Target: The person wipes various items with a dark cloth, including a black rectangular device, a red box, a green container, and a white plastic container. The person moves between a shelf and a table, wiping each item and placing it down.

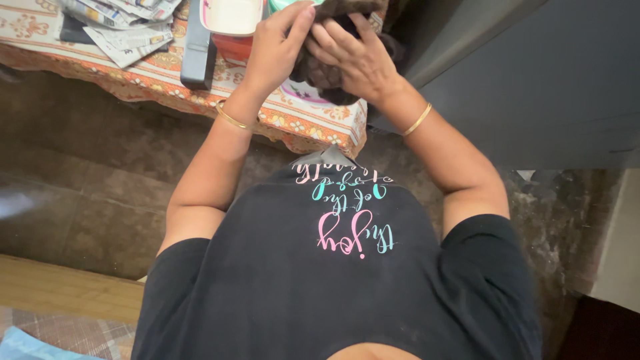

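Overhead, two hands, left hand (277, 50) and right hand (353, 60), both clamped on one dark brown cloth (320, 70)

Red container (233, 43) crowds left; floor (87, 173) open.

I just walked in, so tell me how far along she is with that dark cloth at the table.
Done: little shows as finished; no handled cloth lies set aside in view. In hand: the left hand and right hand both grip the dark cloth, bunched above the table. Left: the cloth is not yet flat or folded. Newspapers, a red and white container and a dark flat box lie untouched nearby.
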